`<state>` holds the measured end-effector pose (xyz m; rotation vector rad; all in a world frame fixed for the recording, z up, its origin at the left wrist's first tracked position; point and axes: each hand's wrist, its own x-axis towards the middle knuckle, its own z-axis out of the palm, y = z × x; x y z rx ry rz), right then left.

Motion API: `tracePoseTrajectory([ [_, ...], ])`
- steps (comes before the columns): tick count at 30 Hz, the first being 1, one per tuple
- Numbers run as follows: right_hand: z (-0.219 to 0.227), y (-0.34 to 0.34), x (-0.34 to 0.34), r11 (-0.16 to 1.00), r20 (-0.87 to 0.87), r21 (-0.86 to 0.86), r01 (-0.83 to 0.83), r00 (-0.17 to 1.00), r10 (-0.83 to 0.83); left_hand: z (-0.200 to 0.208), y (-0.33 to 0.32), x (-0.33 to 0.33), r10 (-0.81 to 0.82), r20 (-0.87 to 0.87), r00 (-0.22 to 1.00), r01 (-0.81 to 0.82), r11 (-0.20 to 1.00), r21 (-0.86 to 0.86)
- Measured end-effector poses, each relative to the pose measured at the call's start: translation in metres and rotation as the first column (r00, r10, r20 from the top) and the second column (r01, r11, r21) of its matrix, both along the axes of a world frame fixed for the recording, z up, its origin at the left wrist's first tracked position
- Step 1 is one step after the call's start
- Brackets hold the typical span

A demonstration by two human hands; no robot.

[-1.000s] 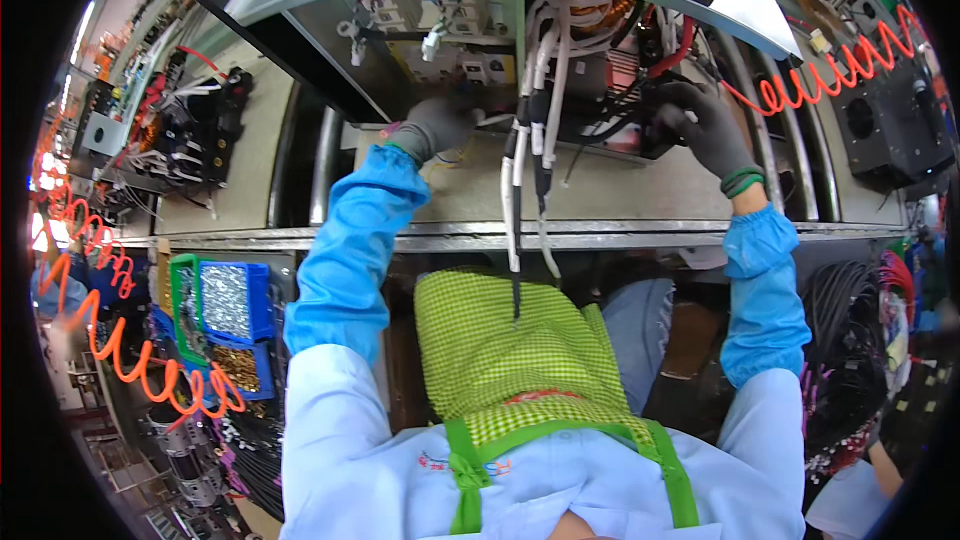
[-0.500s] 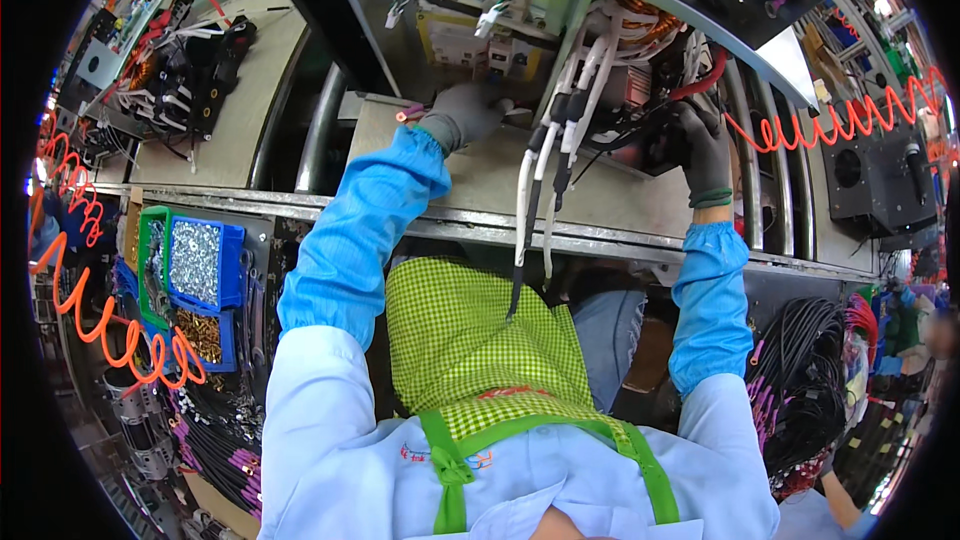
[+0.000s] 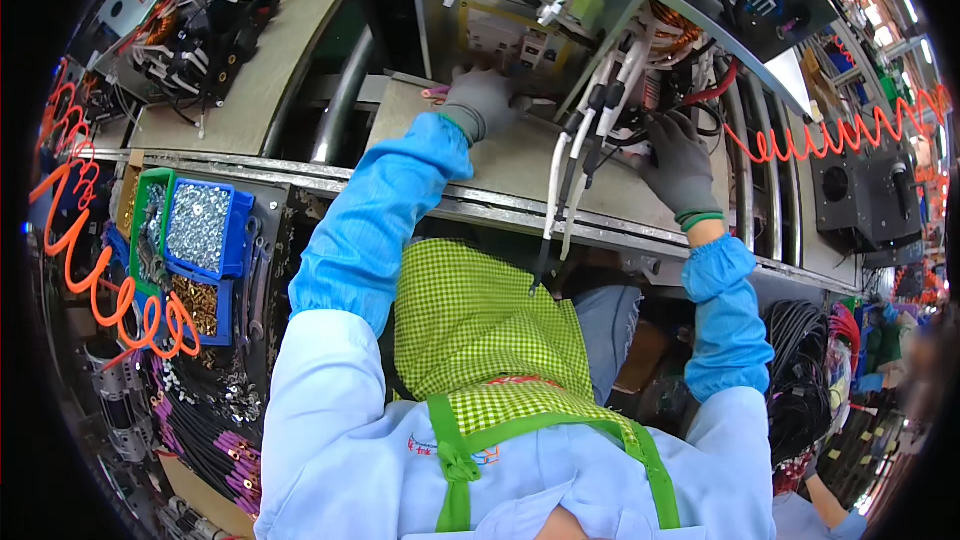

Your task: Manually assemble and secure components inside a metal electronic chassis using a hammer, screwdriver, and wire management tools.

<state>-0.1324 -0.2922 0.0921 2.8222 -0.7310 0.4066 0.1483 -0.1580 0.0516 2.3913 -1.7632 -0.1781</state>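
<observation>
My left hand [image 3: 482,103], in a grey glove, is at the lower front of an open metal cabinet [image 3: 425,15]. Its fingers are curled and partly hidden, so what they hold cannot be made out. Just left of it shows a cable end with a purple sleeve [image 3: 436,92]. My right hand [image 3: 680,162], gloved too, is closed at the black cables [image 3: 632,137] below the cabinet's wiring; its fingertips are partly hidden. Between my hands, white cables with black sleeves [image 3: 588,130] hang from the cabinet over the bench edge.
Blue bins of silver hardware [image 3: 198,225] and brass hardware [image 3: 197,302] stand at left, beside wrenches [image 3: 258,275]. Orange coiled hoses [image 3: 92,285] hang at both sides. Another wired assembly [image 3: 190,60] lies far left. Black cable bundles [image 3: 797,360] lie at right; a black box [image 3: 865,190] is beyond the rollers.
My right hand has moved left and slightly nearer, from beside the red cable to the black cables. My left hand stays at the cabinet's lower front. The whole view has shifted slightly.
</observation>
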Motion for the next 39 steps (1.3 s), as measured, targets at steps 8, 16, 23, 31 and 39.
tracePoseTrajectory([
  [8, 0.012, -0.006, 0.022, 0.974, -0.307, 0.219, 0.053, 0.952, 0.017, -0.039, 0.083, 0.007, 0.171, 0.042, 0.984, -0.122, 0.834, -0.539],
  [16, 0.007, 0.003, 0.020, 0.999, -0.239, -0.002, -0.049, 0.970, 0.047, -0.044, 0.079, 0.031, 0.274, -0.014, 0.961, -0.270, 0.933, -0.236],
  [23, 0.012, 0.061, 0.043, 0.997, -0.179, 0.032, -0.072, 0.981, 0.076, -0.014, 0.060, 0.023, 0.316, 0.045, 0.948, -0.302, 0.933, -0.195],
  [31, -0.038, 0.020, 0.043, 0.959, -0.175, -0.258, -0.117, 0.982, 0.072, 0.001, 0.003, -0.031, -0.019, -0.994, 0.109, -0.346, 0.937, -0.056],
  [39, -0.034, 0.017, 0.026, 0.974, -0.088, -0.172, -0.149, 0.987, 0.135, -0.032, -0.060, -0.040, 0.028, -0.884, -0.466, -0.476, 0.834, 0.278],
])
